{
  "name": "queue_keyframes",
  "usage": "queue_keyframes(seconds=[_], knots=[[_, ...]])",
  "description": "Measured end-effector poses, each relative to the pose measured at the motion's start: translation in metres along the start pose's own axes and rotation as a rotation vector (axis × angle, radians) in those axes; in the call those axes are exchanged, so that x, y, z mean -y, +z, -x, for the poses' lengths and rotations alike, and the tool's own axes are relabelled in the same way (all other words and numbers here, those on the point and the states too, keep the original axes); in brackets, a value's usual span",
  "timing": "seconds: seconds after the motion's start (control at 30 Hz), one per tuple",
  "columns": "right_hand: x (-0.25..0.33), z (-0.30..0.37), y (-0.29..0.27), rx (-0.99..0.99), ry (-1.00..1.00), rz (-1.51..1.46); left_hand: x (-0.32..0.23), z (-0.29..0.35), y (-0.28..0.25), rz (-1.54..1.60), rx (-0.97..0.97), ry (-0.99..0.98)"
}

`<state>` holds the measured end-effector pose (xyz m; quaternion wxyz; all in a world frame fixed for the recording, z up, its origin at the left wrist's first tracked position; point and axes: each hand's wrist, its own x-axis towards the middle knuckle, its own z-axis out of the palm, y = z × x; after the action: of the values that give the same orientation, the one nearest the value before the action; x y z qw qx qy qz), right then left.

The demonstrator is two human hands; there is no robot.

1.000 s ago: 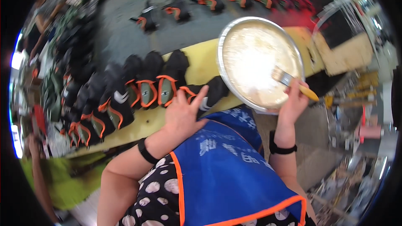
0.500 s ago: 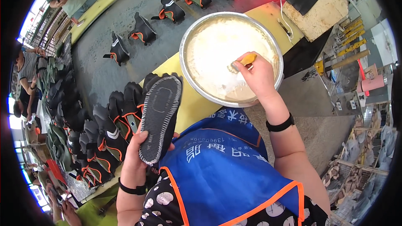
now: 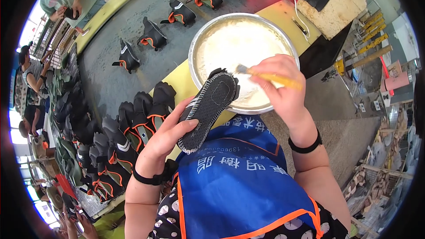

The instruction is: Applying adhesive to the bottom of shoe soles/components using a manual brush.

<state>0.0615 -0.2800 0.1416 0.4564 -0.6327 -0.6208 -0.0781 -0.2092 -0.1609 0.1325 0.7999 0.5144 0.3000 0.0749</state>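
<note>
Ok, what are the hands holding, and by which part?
Left hand: black shoe upper, by its near half, thumb on the underside. Right hand: brush, by its yellow handle.

Shoe left; brush right

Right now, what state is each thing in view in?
Left grip: closed around held shoe.
Held shoe: sole-side up, tilted.
Right grip: closed on brush.
Brush: bristles near held shoe; contact unclear.
Basin: uncovered, holding pale contents.
Spaced shoes: set apart in a row.
Crowded shoes: packed side by side.
Apron: worn.
Wristbands: one around each wrist.
</note>
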Motion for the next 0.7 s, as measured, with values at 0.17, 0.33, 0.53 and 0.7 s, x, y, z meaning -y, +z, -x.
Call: queue_keyframes(seconds=[0.17,0.33,0.53,0.7], knots=[[0.024,-0.003,-0.004,0.172,-0.175,-0.150,-0.008,-0.003,0.002,-0.062,0.046,-0.052],[0.001,-0.007,0.005,0.189,-0.041,-0.219,-0.002,-0.001,-0.004,-0.043,0.092,-0.029],[0.002,0.002,0.008,0.034,0.144,-0.420,0.007,0.003,-0.011,0.084,0.081,-0.056],[0.003,0.000,0.021,0.078,0.004,-0.446,0.011,0.002,-0.011,0.053,0.109,-0.030]])
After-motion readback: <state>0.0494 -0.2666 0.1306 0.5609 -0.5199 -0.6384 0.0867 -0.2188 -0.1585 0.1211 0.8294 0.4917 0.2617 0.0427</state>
